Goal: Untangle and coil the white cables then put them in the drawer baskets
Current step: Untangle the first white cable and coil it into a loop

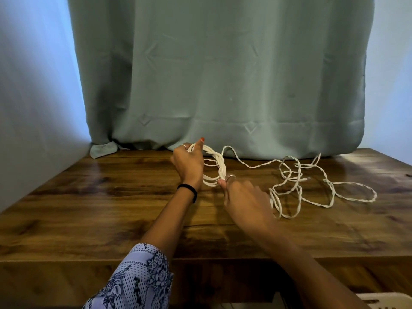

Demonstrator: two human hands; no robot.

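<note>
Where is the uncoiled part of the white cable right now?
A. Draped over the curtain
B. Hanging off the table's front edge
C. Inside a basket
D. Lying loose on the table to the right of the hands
D: the loose cable sprawls in loops on the wooden table, right of the coil that both hands hold.

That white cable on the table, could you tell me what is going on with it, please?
A person is winding the white cable into a coil. The left hand grips the coil above the wooden table, while the right hand pinches it at its lower end. The rest of the cable lies loose and tangled on the table to the right. A white basket shows at the bottom corner.
</note>
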